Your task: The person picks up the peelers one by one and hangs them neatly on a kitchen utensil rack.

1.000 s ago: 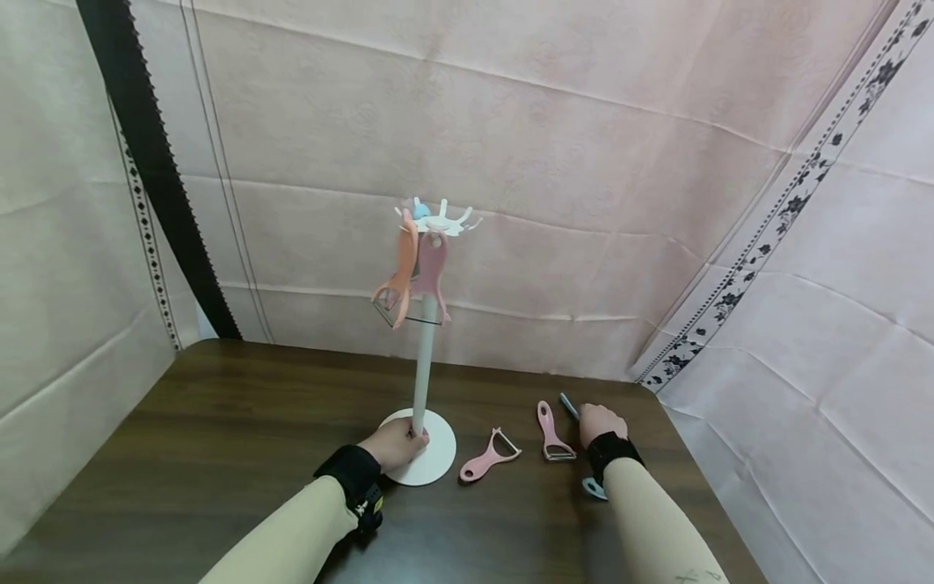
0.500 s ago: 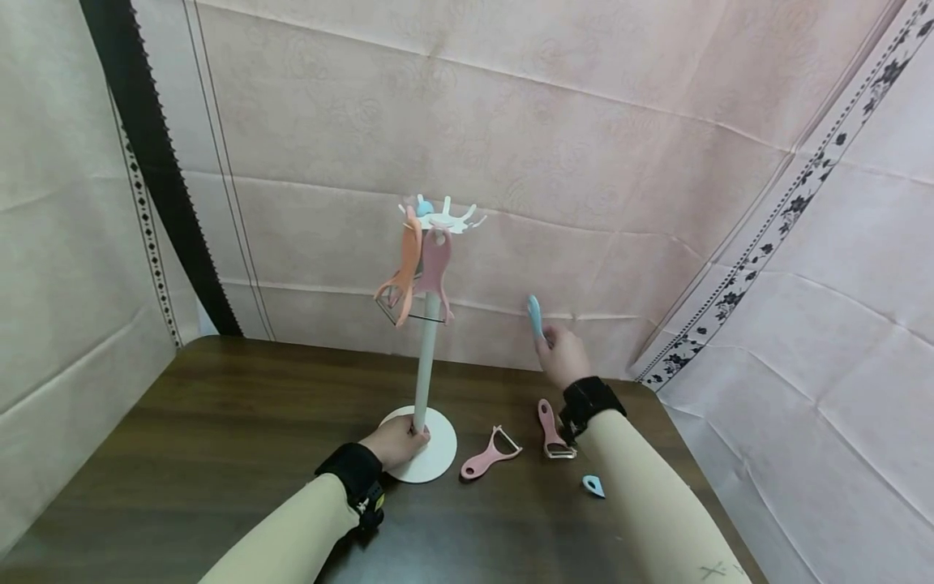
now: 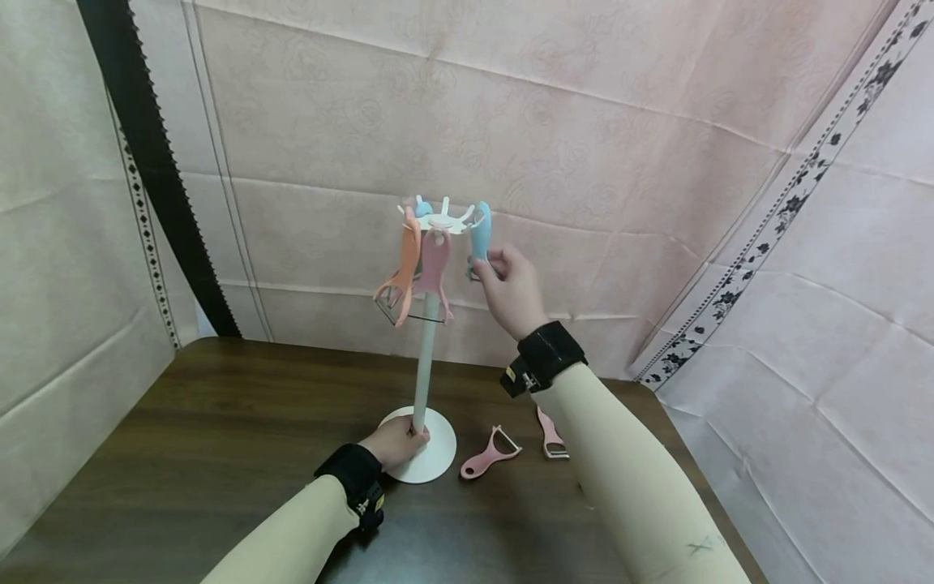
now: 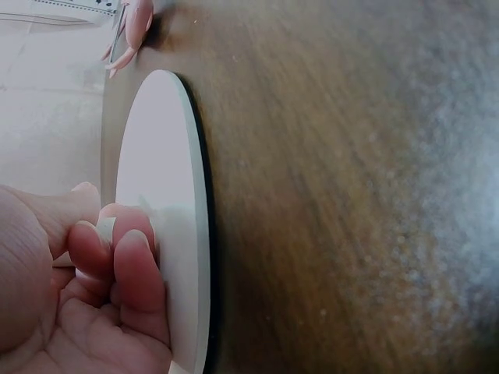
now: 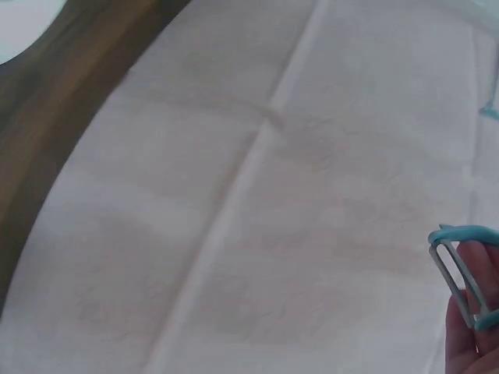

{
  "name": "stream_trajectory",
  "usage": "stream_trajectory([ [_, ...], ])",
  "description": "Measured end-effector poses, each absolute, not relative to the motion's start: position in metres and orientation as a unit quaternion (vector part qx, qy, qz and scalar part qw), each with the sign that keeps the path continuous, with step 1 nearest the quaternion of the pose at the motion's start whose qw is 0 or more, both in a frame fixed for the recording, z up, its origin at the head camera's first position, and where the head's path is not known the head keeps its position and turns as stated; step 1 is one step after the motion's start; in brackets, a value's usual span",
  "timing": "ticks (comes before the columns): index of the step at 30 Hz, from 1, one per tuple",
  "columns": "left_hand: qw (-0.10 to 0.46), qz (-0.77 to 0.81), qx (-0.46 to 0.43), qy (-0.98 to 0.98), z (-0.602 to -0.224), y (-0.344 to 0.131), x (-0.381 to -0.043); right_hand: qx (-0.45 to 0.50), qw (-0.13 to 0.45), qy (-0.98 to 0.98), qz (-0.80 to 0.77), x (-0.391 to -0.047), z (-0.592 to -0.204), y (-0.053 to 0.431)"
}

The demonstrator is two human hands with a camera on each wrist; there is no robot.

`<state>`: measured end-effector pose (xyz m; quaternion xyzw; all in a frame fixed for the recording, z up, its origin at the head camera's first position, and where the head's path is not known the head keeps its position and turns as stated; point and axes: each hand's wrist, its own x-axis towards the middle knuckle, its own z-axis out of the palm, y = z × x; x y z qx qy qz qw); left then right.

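My left hand [image 3: 397,443] grips the white pole of a rack [image 3: 425,369] just above its round base [image 4: 160,148]. The rack stands upright, with a ring of white hooks [image 3: 447,221] at its top. An orange peeler [image 3: 404,272] and a pink peeler [image 3: 434,264] hang from the hooks, and a bit of blue shows behind them. By the right-hand hooks, my right hand [image 3: 514,290] pinches a blue peeler [image 3: 480,234] near its blade end, handle up. Whether its handle hole is over a hook I cannot tell. Its blade [image 5: 460,284] shows in the right wrist view.
On the brown table [image 3: 241,454] lie a pink peeler [image 3: 481,462] right of the base and another pink peeler [image 3: 551,438], partly behind my right forearm. White cloth [image 3: 584,146] hangs behind the table and at both sides.
My right hand has lifted the blue peeler from the table's right side and carried it up and left to the rack's hooks. The left hand has stayed on the pole.
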<state>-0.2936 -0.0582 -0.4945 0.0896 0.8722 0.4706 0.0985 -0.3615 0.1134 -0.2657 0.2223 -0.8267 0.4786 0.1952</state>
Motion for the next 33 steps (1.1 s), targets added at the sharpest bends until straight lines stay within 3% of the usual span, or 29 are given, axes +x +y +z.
stream_trajectory([
  [13, 0.088, 0.473, 0.114, 0.869, -0.488, -0.061, -0.288, 0.264, 0.186, -0.810, 0.489, -0.348, -0.244, 0.087],
  [33, 0.096, 0.481, 0.092, 0.867, -0.492, -0.059, -0.293, 0.295, 0.193, -0.807, 0.473, -0.345, -0.249, 0.083],
])
